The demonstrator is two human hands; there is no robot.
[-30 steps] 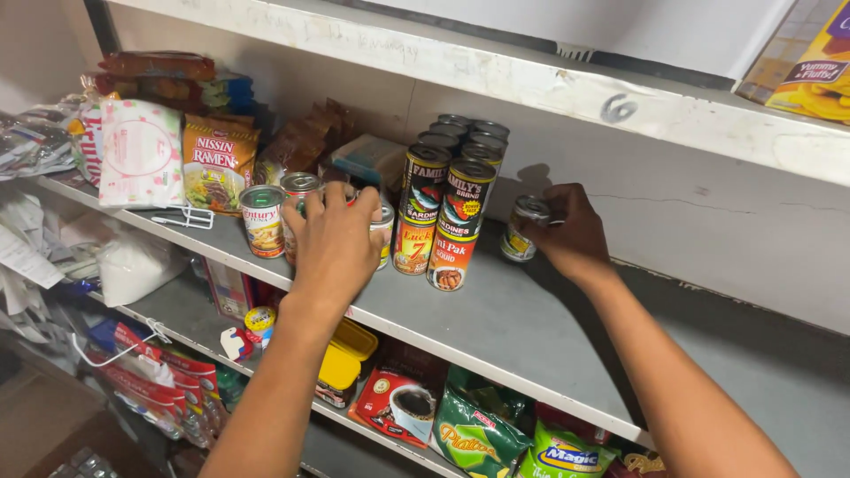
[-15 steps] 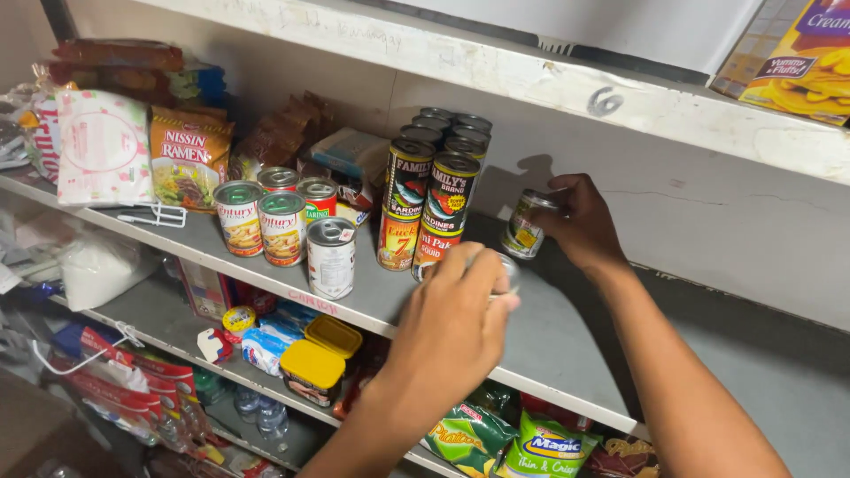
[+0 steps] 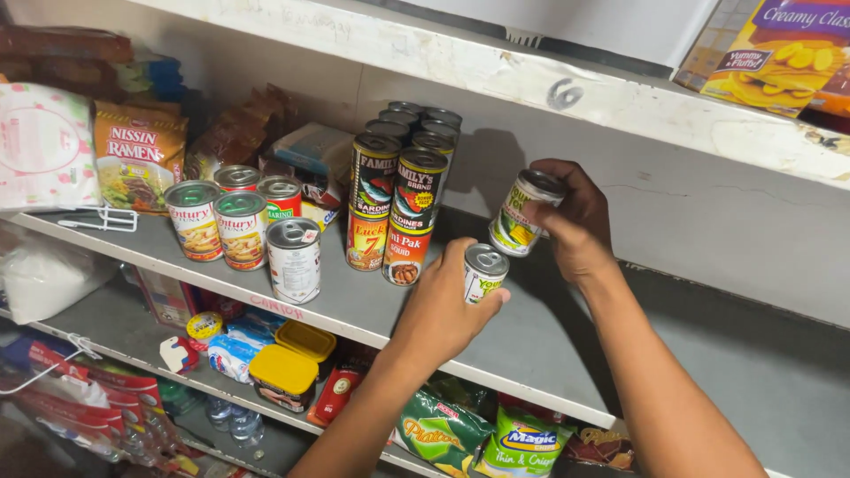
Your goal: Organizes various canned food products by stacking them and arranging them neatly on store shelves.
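While hands hold cans, stacked cans (image 3: pixel 394 208) crowd left.

**Colours on the pantry shelf**

The shelf board (image 3: pixel 549 354) is painted grey, with a whitish front edge. Green-and-yellow labels with silver lids are seen on the small can (image 3: pixel 483 273) in the left hand (image 3: pixel 443 310) and on the tilted can (image 3: pixel 524 212) in the right hand (image 3: pixel 571 221). A white label is shown on the lone can (image 3: pixel 294 258). Black labels above red and orange ones are carried by the stacked cans (image 3: pixel 394 208). The noodle packet (image 3: pixel 137 164) is coloured orange. Yellow lids are seen on the tubs (image 3: pixel 288 372) below.
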